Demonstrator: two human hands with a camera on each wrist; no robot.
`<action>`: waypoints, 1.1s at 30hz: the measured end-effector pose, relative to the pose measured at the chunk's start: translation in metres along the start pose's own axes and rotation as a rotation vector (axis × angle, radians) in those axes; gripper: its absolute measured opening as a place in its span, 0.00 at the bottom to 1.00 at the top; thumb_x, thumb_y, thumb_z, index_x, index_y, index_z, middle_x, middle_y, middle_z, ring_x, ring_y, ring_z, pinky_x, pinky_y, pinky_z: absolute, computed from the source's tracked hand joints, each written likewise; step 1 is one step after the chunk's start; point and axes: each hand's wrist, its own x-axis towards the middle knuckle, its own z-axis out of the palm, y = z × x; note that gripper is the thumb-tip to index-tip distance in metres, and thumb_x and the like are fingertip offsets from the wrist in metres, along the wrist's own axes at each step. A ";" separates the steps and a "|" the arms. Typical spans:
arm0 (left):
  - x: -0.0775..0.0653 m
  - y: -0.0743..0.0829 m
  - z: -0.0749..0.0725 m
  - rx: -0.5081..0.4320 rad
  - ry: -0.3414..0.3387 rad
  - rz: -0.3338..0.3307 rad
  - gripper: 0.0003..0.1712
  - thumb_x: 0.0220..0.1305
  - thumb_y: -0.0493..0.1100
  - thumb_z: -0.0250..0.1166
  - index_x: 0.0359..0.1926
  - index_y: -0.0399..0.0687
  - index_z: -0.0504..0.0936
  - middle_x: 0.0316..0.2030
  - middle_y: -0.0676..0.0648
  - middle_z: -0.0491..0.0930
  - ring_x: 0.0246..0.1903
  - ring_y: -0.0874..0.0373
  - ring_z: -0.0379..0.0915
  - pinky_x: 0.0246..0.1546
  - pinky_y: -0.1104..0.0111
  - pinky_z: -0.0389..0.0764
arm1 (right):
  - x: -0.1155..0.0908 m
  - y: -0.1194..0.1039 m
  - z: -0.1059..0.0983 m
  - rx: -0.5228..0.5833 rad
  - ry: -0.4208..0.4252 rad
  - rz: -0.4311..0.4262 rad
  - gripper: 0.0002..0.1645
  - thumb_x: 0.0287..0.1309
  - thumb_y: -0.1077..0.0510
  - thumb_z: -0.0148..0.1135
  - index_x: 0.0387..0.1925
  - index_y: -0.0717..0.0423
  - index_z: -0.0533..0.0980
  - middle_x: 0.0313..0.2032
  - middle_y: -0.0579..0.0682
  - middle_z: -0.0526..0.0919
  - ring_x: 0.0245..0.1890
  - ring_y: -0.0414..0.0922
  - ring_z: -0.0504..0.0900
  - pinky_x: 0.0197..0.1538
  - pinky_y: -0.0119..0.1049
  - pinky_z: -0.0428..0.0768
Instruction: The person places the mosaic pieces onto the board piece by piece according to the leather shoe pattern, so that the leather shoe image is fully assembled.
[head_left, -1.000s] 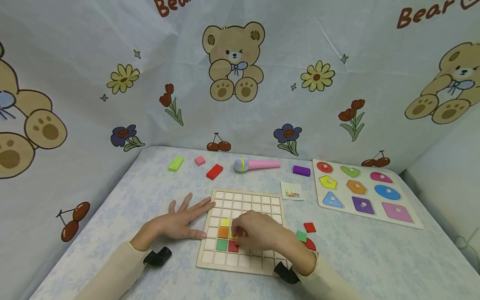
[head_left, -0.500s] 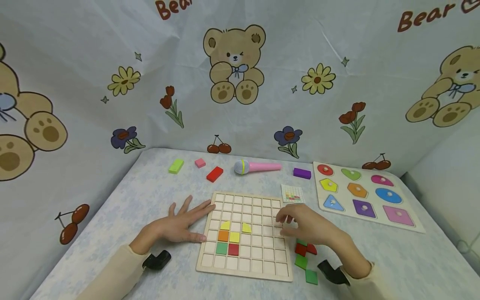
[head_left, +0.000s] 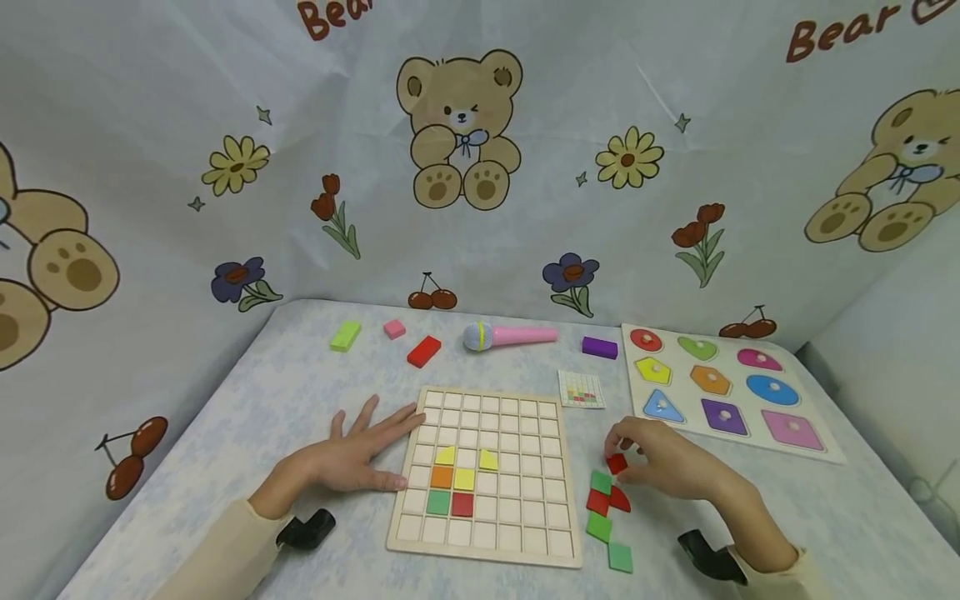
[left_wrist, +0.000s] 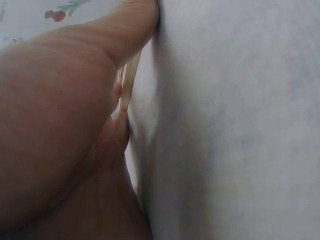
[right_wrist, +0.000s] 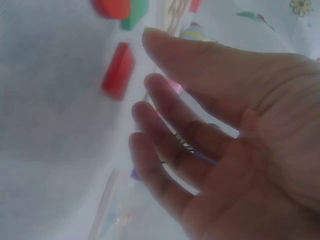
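The wooden board [head_left: 510,486] lay flat on the desk [head_left: 285,400], six coloured tiles [head_left: 464,479] in its cells. Behind it were a pink microphone [head_left: 510,336] and four blocks [head_left: 424,351]; a grid card [head_left: 581,390] lay near its far right corner, with a shape puzzle [head_left: 738,398] farther right. Green and red pieces [head_left: 599,526] clustered between board and right hand [head_left: 663,458]. That hand's grip was moderately wide, thumb and fingers parted about a loose red tile [right_wrist: 119,72], which lay on the desk apart from the fingertips. The left hand [head_left: 348,460], fingers spread, touched the board's left edge. The backdrop [head_left: 480,250] read "Bear" twice, one cut by the top edge.
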 end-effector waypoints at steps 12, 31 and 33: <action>-0.002 -0.001 0.003 -0.025 0.005 -0.006 0.53 0.62 0.67 0.65 0.80 0.65 0.48 0.81 0.50 0.39 0.75 0.32 0.12 0.61 0.27 0.17 | 0.004 0.018 0.004 0.018 -0.016 -0.025 0.15 0.50 0.63 0.76 0.38 0.49 0.79 0.36 0.40 0.80 0.40 0.42 0.77 0.46 0.38 0.83; 0.001 -0.001 0.000 -0.011 -0.006 -0.004 0.53 0.63 0.67 0.65 0.80 0.64 0.47 0.81 0.50 0.39 0.75 0.32 0.12 0.62 0.27 0.18 | 0.011 0.018 0.011 -0.034 0.029 -0.039 0.10 0.53 0.57 0.75 0.34 0.48 0.80 0.32 0.38 0.81 0.34 0.39 0.75 0.39 0.32 0.79; 0.000 -0.001 0.000 -0.018 -0.011 -0.009 0.53 0.63 0.66 0.65 0.80 0.63 0.47 0.81 0.51 0.38 0.75 0.32 0.12 0.62 0.27 0.17 | 0.012 0.017 0.011 -0.035 0.029 -0.038 0.10 0.53 0.57 0.75 0.34 0.47 0.80 0.32 0.38 0.81 0.34 0.39 0.75 0.39 0.31 0.79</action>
